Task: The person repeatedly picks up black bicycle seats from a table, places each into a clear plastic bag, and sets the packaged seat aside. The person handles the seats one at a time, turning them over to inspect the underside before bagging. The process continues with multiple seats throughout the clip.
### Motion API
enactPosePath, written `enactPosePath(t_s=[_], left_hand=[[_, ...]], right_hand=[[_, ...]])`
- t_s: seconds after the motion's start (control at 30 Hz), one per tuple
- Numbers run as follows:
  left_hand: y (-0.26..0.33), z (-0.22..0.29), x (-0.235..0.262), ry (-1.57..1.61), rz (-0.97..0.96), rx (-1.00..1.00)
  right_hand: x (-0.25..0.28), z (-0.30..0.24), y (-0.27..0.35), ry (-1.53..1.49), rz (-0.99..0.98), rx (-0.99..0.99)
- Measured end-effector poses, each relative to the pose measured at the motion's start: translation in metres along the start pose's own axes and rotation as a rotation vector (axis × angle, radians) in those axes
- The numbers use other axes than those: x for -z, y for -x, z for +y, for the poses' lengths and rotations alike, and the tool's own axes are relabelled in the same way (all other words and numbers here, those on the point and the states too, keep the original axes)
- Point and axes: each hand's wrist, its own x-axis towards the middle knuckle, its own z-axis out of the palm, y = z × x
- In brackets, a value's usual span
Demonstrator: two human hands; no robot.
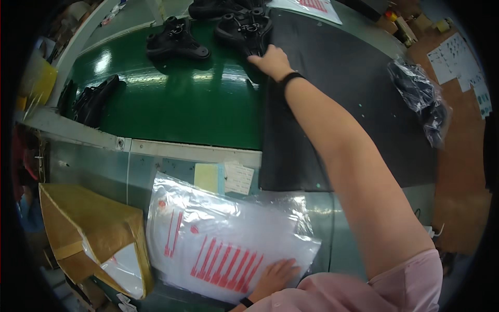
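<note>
At the far side of the green surface, my right hand (274, 63) is closed at the toe of a black shoe (243, 30); the fingers' far side is partly hidden. Another black shoe (175, 40) stands just left of it. My left hand (277, 276) lies low in the picture with its fingers spread on a stack of clear plastic bags (218, 223) printed in red. Both wrists wear a dark band.
A green conveyor belt (171, 109) carries more black shoes, one (94, 101) at its left. Right of it lies a black mat (343, 73), with a plastic-wrapped bundle (418, 93) near its right edge. An open cardboard box (99, 218) stands left of the bags. Paper slips (238, 177) lie behind them.
</note>
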Motion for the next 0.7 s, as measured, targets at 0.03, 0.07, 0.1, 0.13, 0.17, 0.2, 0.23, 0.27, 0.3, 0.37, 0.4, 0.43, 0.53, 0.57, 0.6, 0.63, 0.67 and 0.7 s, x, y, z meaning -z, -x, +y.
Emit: enactPosePath(t_s=[0.03,0.07,0.1,0.13,0.17,0.2,0.23,0.27,0.3,0.37,0.4,0.43,0.53,0.57,0.6,0.63,0.67,0.7], left_hand=[[0.002,0.000,-0.003,-0.023,-0.014,0.012],[0.002,-0.001,0.001,-0.020,-0.007,-0.006],[0.002,-0.003,0.005,-0.020,-0.005,-0.028],[0.004,0.001,0.004,-0.005,0.019,-0.032],[0.005,0.000,-0.002,-0.042,0.029,-0.029],[0.006,-0.003,-0.009,-0.082,0.033,-0.030],[0.005,-0.003,-0.015,-0.113,0.048,-0.039],[0.008,-0.004,-0.011,-0.091,-0.008,-0.057],[0.007,-0.008,-0.004,-0.063,-0.048,-0.064],[0.002,-0.003,0.001,0.074,0.022,0.005],[0.000,-0.004,0.004,0.064,0.055,-0.005],[-0.002,-0.009,0.003,0.050,0.074,-0.018],[-0.011,-0.008,0.008,0.069,0.229,0.026],[-0.015,-0.009,0.013,0.080,0.264,0.039],[-0.014,-0.007,0.016,0.100,0.295,0.066],[-0.016,-0.004,0.020,0.011,0.371,0.088],[-0.016,0.005,0.020,-0.077,0.450,0.113],[-0.016,0.019,0.020,-0.078,0.464,0.102]], right_hand=[[-0.014,-0.019,-0.005,0.096,0.021,0.021],[-0.024,-0.020,-0.011,0.194,0.053,0.023],[-0.028,-0.017,-0.022,0.213,0.123,-0.071],[-0.026,-0.022,-0.022,0.202,0.102,-0.061],[-0.021,-0.024,-0.022,0.141,0.034,-0.048],[-0.010,-0.021,-0.021,0.079,-0.031,-0.041],[0.015,-0.018,-0.009,-0.116,-0.196,0.001],[0.025,0.022,-0.009,-0.364,-0.137,0.050],[0.030,0.046,0.014,-0.787,-0.176,0.021],[0.073,0.036,0.106,-1.577,-0.945,-0.040],[0.090,0.031,0.162,-1.650,-0.803,-0.105],[0.101,0.036,0.211,-1.775,-0.819,-0.211],[0.128,0.061,0.322,-2.111,-0.909,-0.426],[0.137,0.069,0.346,-2.191,-0.957,-0.389],[0.143,0.078,0.373,-2.270,-1.011,-0.369],[0.154,0.085,0.400,-2.351,-1.047,-0.352],[0.166,0.089,0.427,-2.347,-1.014,-0.358],[0.176,0.093,0.445,-2.337,-0.990,-0.343]])
